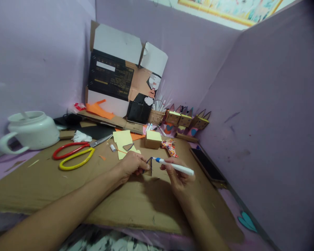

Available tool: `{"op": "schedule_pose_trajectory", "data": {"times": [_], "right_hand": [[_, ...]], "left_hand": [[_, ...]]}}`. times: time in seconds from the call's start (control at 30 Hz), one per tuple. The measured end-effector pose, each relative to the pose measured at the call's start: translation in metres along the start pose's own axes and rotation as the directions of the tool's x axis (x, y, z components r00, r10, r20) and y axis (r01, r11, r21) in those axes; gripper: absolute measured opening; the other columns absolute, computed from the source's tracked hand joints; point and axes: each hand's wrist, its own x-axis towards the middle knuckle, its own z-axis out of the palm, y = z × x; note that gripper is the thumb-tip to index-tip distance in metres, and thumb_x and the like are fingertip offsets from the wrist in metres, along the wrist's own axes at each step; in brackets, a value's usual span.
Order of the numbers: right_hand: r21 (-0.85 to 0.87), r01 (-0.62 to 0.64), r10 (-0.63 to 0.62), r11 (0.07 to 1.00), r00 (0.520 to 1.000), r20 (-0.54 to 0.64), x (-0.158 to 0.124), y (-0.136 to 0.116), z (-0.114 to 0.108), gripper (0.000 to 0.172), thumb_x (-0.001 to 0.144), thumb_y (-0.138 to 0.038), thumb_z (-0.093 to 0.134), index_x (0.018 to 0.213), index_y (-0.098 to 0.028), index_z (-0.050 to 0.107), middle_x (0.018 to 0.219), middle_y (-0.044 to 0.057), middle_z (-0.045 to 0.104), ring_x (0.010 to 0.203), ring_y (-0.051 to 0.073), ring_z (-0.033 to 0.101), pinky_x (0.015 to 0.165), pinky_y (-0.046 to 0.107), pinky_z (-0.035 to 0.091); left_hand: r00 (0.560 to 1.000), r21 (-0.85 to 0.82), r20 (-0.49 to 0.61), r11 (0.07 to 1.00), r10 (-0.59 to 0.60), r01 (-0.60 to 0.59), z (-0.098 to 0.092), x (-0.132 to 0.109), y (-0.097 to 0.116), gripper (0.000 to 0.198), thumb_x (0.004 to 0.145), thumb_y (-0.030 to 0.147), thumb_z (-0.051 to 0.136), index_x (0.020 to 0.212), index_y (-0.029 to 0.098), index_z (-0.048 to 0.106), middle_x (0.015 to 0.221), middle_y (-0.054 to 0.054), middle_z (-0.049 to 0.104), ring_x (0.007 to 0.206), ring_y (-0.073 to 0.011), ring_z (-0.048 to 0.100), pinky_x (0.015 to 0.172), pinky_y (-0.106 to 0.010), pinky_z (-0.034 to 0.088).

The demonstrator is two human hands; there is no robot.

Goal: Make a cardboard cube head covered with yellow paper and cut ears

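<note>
Between its thumb and fingers, my left hand (133,164) pinches a small triangular cardboard piece (148,169) with dark lines along its edges. A white marker (179,168) with a blue collar is gripped in my right hand (178,174). Its tip is at the top corner of the piece; whether it touches I cannot tell. The marker's white cap (112,148) lies to the left. Just behind my left hand, a dark-outlined triangle (128,147) rests by pale yellow paper (122,136). A small cardboard box (153,140) with a yellow top stands behind both hands.
Red-and-yellow-handled scissors (90,145) and a white mug (32,129) are at left. A patterned cutout (169,147) lies behind my right hand, a phone (208,165) at right. Several eared cardboard figures (184,120) stand at the back beside an unfolded box (115,69).
</note>
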Motion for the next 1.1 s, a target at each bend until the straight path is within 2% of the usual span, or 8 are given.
{"op": "schedule_pose_trajectory", "data": {"times": [0.2,0.57,0.8,0.97,1.1], "right_hand": [[-0.063,0.014,-0.013,0.998,1.000,0.020,0.001,-0.004,-0.001,0.010,0.082,-0.023,0.054,0.089,-0.019,0.060,0.071,0.003,0.066,0.060,0.015,0.062,0.058,0.027,0.049],[-0.083,-0.031,0.032,0.996,0.999,0.005,0.002,-0.011,0.000,0.020,0.082,-0.031,0.052,0.070,-0.017,0.060,0.052,0.000,0.059,0.045,0.012,0.055,0.044,0.022,0.042],[-0.099,-0.064,0.066,0.993,0.998,0.016,0.002,-0.011,-0.003,0.024,0.081,-0.034,0.052,0.066,-0.017,0.060,0.048,0.000,0.058,0.044,0.012,0.054,0.045,0.023,0.041],[-0.004,-0.061,0.061,0.998,0.996,-0.062,0.002,-0.012,-0.001,0.019,0.082,-0.033,0.052,0.077,-0.018,0.062,0.058,0.001,0.062,0.053,0.015,0.059,0.051,0.025,0.046],[-0.005,-0.037,0.037,0.999,0.999,-0.032,0.001,-0.005,0.000,0.013,0.083,-0.027,0.054,0.089,-0.019,0.062,0.070,0.003,0.066,0.063,0.016,0.063,0.057,0.026,0.048]], "left_hand": [[1.000,0.000,-0.013,1.000,-0.004,0.004,0.000,0.001,0.000,0.005,0.046,0.016,0.062,0.048,0.012,0.059,0.032,0.005,0.045,0.032,-0.0053,0.035,0.036,-0.019,0.025],[1.000,-0.004,-0.019,1.000,-0.009,0.008,0.000,0.002,-0.002,0.008,0.046,0.016,0.064,0.047,0.012,0.057,0.031,0.005,0.045,0.031,-0.0054,0.035,0.036,-0.019,0.024],[1.000,0.000,-0.013,1.000,-0.007,0.007,0.000,0.002,-0.002,0.008,0.047,0.016,0.063,0.046,0.013,0.056,0.032,0.005,0.045,0.031,-0.0056,0.035,0.036,-0.019,0.026],[1.000,0.006,-0.009,1.000,0.001,-0.001,0.000,0.002,-0.002,0.006,0.047,0.015,0.063,0.047,0.013,0.057,0.033,0.005,0.044,0.032,-0.0053,0.035,0.037,-0.019,0.026],[1.000,0.006,-0.006,1.000,0.001,-0.001,0.000,0.001,-0.001,0.004,0.047,0.014,0.062,0.048,0.013,0.058,0.033,0.005,0.046,0.032,-0.0055,0.035,0.037,-0.020,0.025]]}}
